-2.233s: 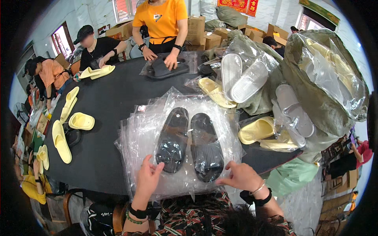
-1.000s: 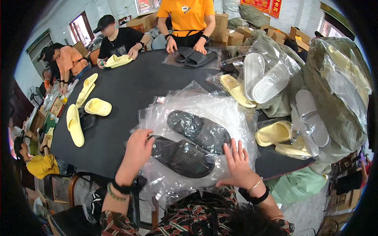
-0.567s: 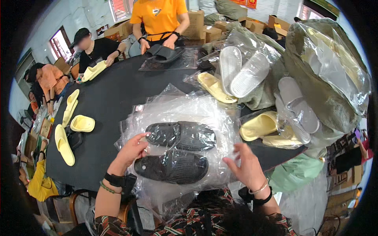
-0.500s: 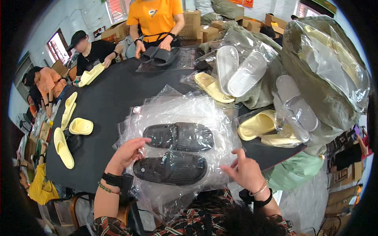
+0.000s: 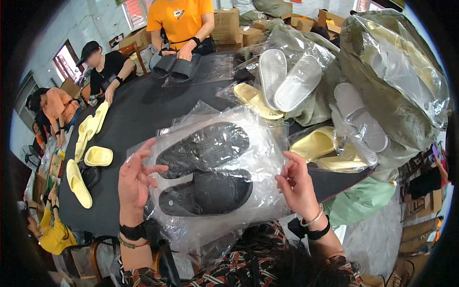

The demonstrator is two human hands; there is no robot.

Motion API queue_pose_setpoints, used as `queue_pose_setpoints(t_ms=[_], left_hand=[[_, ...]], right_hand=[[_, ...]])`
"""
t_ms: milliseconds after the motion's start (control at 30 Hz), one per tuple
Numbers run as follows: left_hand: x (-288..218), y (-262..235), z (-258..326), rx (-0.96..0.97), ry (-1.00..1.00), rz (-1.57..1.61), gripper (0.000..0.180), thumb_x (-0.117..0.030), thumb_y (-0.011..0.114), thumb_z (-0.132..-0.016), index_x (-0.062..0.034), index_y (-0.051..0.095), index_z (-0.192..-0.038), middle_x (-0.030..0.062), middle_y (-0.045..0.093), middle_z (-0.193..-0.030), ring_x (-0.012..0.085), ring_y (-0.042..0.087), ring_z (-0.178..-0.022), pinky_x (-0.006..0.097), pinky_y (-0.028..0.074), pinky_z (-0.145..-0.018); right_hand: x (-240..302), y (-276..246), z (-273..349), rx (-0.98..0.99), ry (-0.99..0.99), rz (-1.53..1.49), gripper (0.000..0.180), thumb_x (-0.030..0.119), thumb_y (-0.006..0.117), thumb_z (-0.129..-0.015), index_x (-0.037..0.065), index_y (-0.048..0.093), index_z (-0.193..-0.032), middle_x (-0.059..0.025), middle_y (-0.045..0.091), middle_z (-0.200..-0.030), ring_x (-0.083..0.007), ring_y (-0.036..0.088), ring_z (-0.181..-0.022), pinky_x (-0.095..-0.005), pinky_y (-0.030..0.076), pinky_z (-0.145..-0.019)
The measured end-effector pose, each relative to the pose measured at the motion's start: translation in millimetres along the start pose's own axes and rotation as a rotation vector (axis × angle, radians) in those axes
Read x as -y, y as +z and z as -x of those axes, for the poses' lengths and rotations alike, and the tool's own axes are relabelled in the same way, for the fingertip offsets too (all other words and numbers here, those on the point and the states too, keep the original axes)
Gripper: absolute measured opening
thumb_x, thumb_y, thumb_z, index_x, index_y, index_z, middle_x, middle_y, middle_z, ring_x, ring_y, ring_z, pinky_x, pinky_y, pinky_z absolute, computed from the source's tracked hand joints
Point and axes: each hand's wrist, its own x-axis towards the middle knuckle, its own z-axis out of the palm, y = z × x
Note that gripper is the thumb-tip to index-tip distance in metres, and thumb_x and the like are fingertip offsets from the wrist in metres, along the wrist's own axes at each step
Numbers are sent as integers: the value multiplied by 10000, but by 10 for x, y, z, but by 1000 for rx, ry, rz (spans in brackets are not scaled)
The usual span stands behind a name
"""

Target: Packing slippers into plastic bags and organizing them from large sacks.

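A pair of black slide slippers (image 5: 206, 192) lies side by side inside a clear plastic bag (image 5: 260, 201), on a stack of similar clear bags. The far slipper (image 5: 210, 146) sits at a slant, its toe end up to the right. At the bag's left edge is my left hand (image 5: 135, 181), its fingers stretched apart and a fingertip close to the far slipper's heel. My right hand (image 5: 299, 185) has its fingers curled in at the bag's right edge, seemingly pinching the plastic; glare makes the exact contact hard to see.
Yellow slippers (image 5: 79, 184) lie along the left of the black table (image 5: 129, 119). Bagged grey slippers (image 5: 299, 83) and yellow slippers (image 5: 313, 146) sit at right beside large sacks (image 5: 397, 91). Across the table, a person in orange handles dark slippers (image 5: 184, 71); another person's hand touches a yellow slipper.
Both my hands have come to the bag's edges. The far slipper has turned to a slant, and the pair has shifted slightly. The person at far left has lowered a yellow slipper to the table.
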Motion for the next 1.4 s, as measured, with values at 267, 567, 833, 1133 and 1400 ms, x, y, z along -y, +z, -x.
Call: queue_pose_setpoints(t_ms=[267, 567, 833, 1133, 1400], left_hand=[[278, -346, 156, -12, -453, 330, 587, 36, 408, -752, 79, 546, -1321, 307, 550, -1352, 389, 679, -1007, 259, 581, -645], [829, -137, -98, 563, 285, -1247, 772, -255, 851, -732, -101, 533, -1418, 183, 442, -1507, 383, 424, -1388, 448, 369, -1133], [1318, 138, -274, 673, 286, -1404, 816, -315, 839, -712, -115, 491, -1422, 186, 447, -1485, 381, 265, -1485, 594, 135, -1193], [1082, -186, -72, 430, 415, -1291, 252, -68, 654, -818, -49, 717, -1061, 126, 710, -1127, 351, 575, -1234, 494, 417, -1057], [173, -1466, 655, -105, 218, -1379, 229, 65, 595, -816, 34, 719, -1007, 214, 719, -1066, 355, 697, -1031, 374, 533, -919]], right_hand=[[-599, 71, -222, -58, -209, 653, 469, 68, 725, -842, 24, 517, -1260, -276, 413, -1415, -457, 536, -1189, -426, 485, -966], [-390, 232, -145, 272, -391, 668, 1127, 569, 737, -806, -26, 145, -1557, -314, 133, -1603, -521, 136, -1476, -592, 214, -1162], [-709, 370, -17, 508, -188, 804, 1284, 699, 717, -734, -67, 90, -1551, -319, 120, -1603, -500, 96, -1493, -601, 156, -1186], [-777, 386, -31, 520, -138, 866, 1285, 736, 684, -740, -87, 108, -1541, -305, 161, -1601, -454, 100, -1509, -576, 139, -1202], [-743, 427, -55, 526, -127, 916, 1257, 723, 690, -741, -91, 151, -1533, -304, 169, -1601, -449, 99, -1512, -573, 142, -1201]])
